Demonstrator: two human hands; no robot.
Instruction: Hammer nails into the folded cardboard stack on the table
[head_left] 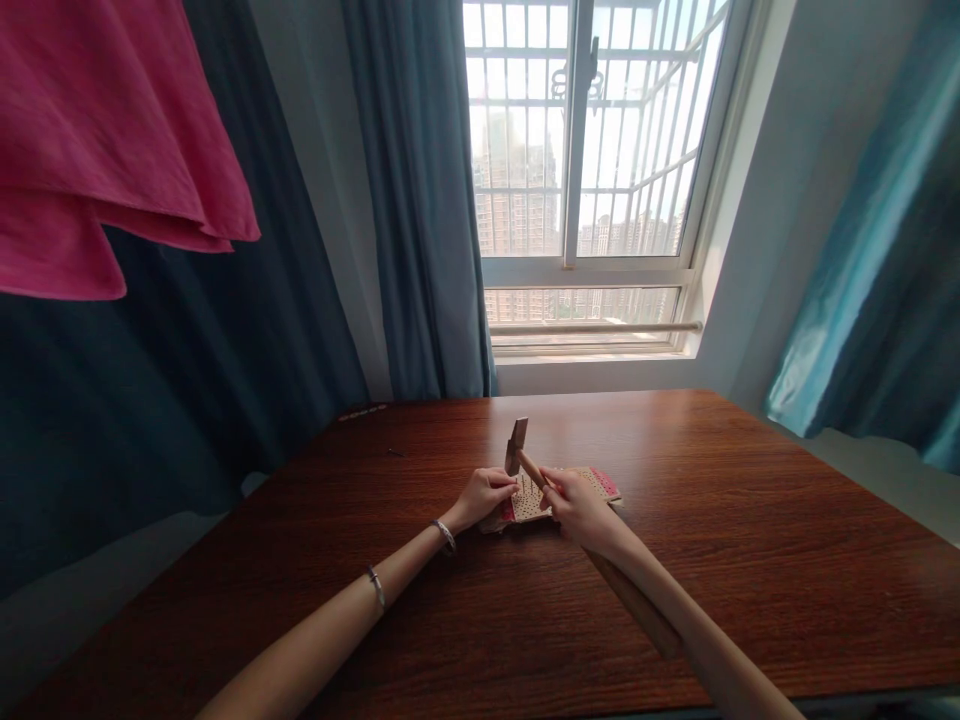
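Observation:
A small board (600, 486) with rows of holes and a pink edge lies on the wooden table (750, 520). My right hand (579, 506) is wrapped round the long wooden handle of a hammer (517, 446), near its head, and the head stands just above the board's left part. My left hand (486, 494) rests at the board's left end. Its fingers are pinched right under the hammer head on something too small to make out. Both of my wrists lie low over the table.
A barred window (585, 170) with grey-blue curtains (420, 200) stands behind the table. A pink cloth (112, 130) hangs at the upper left. A tiny dark object (394, 453) lies on the table left of my hands.

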